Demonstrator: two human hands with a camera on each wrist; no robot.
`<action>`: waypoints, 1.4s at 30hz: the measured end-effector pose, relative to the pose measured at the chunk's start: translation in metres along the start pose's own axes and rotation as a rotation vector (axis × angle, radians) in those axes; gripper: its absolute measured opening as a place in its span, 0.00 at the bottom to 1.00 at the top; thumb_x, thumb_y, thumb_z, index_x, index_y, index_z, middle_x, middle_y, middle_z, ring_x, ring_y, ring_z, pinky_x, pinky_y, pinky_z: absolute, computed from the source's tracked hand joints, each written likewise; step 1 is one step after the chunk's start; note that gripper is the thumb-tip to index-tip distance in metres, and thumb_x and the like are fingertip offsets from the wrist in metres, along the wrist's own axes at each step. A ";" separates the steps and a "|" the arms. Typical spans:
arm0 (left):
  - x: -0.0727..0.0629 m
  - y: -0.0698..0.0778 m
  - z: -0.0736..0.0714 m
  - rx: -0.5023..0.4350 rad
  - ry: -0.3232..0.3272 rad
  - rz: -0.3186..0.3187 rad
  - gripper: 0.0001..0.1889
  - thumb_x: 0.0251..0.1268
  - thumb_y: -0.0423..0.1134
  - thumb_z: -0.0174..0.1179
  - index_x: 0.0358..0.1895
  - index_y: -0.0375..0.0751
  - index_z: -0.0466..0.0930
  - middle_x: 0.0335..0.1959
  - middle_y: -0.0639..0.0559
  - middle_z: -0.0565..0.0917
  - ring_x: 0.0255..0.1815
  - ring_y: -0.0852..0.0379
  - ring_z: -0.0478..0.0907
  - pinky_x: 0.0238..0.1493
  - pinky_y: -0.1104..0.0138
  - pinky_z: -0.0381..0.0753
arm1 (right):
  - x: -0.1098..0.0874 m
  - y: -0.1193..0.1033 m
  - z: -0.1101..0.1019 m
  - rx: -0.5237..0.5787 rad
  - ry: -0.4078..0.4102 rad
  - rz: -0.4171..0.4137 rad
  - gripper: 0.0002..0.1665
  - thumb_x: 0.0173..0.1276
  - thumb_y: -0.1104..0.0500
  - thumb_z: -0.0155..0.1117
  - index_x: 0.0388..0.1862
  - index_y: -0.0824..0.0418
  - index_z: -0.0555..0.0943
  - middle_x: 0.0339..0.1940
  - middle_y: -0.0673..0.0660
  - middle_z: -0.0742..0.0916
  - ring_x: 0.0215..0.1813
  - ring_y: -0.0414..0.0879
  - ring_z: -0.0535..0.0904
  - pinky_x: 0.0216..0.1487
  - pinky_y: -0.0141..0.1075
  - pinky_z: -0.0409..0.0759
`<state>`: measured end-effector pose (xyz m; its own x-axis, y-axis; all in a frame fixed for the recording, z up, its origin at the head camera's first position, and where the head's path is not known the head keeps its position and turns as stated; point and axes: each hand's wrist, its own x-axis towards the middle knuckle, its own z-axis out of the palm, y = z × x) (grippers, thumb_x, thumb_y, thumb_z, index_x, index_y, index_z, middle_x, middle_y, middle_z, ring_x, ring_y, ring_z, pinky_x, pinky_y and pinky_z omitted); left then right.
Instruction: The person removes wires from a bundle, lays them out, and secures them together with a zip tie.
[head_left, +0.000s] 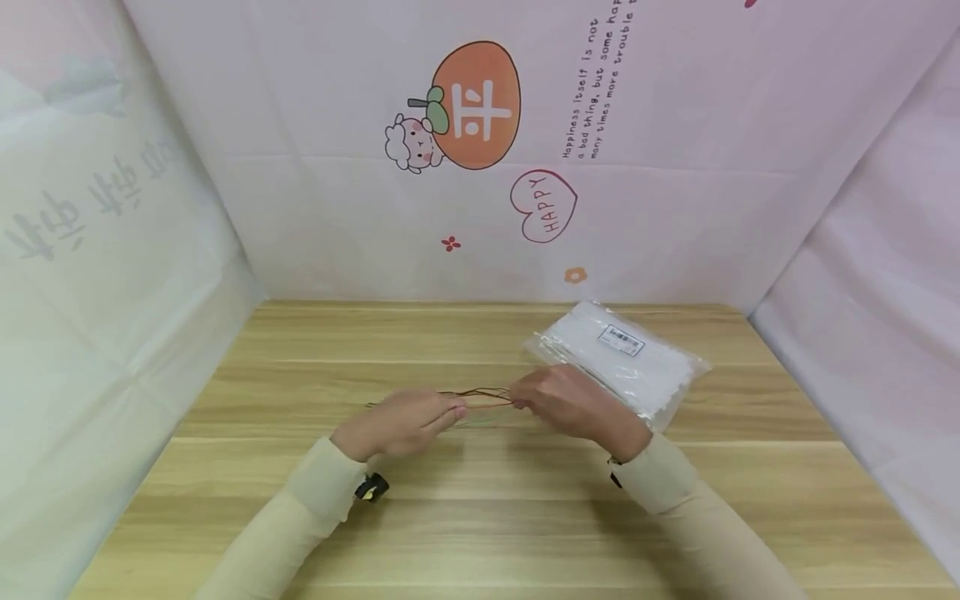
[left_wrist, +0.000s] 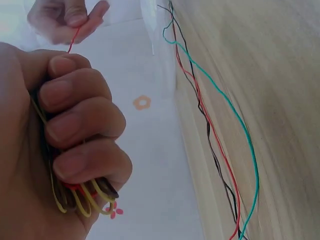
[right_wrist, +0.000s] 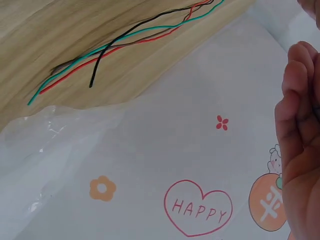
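Note:
My left hand (head_left: 401,423) is curled round a folded bundle of thin wires (left_wrist: 82,195); yellow, red and dark loops poke out below the little finger. To its right, my right hand (head_left: 566,403) pinches a red wire (left_wrist: 73,41) that runs from the top of the left fist. Thin wires span the short gap between the two hands in the head view. Loose on the table lie a green wire (left_wrist: 248,135), a red wire (right_wrist: 117,49) and a black wire (right_wrist: 97,67), with a brown one among them. The left fingers hide most of the bundle.
A clear plastic bag (head_left: 645,358) with white contents and a barcode label lies beyond the right hand and wrist. The wooden table (head_left: 480,533) meets a printed white cloth wall (head_left: 337,225) at the back, and cloth also hangs at both sides.

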<state>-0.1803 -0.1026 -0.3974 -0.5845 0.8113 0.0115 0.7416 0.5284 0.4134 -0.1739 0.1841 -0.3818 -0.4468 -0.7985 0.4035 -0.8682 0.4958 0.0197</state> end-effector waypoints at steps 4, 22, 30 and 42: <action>-0.005 -0.003 -0.007 -0.057 0.008 0.004 0.20 0.90 0.45 0.38 0.37 0.46 0.75 0.24 0.61 0.62 0.27 0.65 0.61 0.40 0.66 0.71 | -0.002 0.002 -0.002 0.002 0.031 -0.001 0.18 0.65 0.72 0.66 0.25 0.53 0.75 0.20 0.44 0.81 0.24 0.32 0.68 0.25 0.25 0.69; 0.010 -0.003 -0.002 0.036 -0.007 -0.026 0.20 0.82 0.37 0.46 0.23 0.51 0.65 0.18 0.63 0.60 0.19 0.66 0.54 0.27 0.72 0.59 | 0.006 -0.005 -0.005 -0.065 0.023 0.039 0.23 0.58 0.77 0.64 0.20 0.52 0.70 0.16 0.42 0.67 0.23 0.32 0.54 0.23 0.23 0.55; 0.004 -0.003 -0.004 0.038 -0.045 -0.088 0.23 0.82 0.40 0.45 0.19 0.56 0.63 0.15 0.64 0.60 0.17 0.65 0.55 0.24 0.70 0.59 | -0.002 0.005 -0.008 -0.016 0.061 0.036 0.21 0.40 0.80 0.49 0.20 0.53 0.65 0.21 0.41 0.60 0.26 0.32 0.51 0.27 0.25 0.50; 0.002 -0.008 -0.003 -0.040 -0.015 0.012 0.14 0.84 0.36 0.44 0.39 0.46 0.80 0.29 0.59 0.79 0.27 0.68 0.67 0.35 0.71 0.73 | -0.009 0.005 -0.005 0.075 -0.056 0.121 0.23 0.69 0.74 0.61 0.21 0.52 0.68 0.20 0.41 0.60 0.25 0.31 0.53 0.26 0.25 0.56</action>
<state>-0.1880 -0.1058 -0.3984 -0.5704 0.8214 0.0035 0.7346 0.5082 0.4495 -0.1733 0.1956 -0.3804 -0.5584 -0.7533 0.3475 -0.8202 0.5642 -0.0948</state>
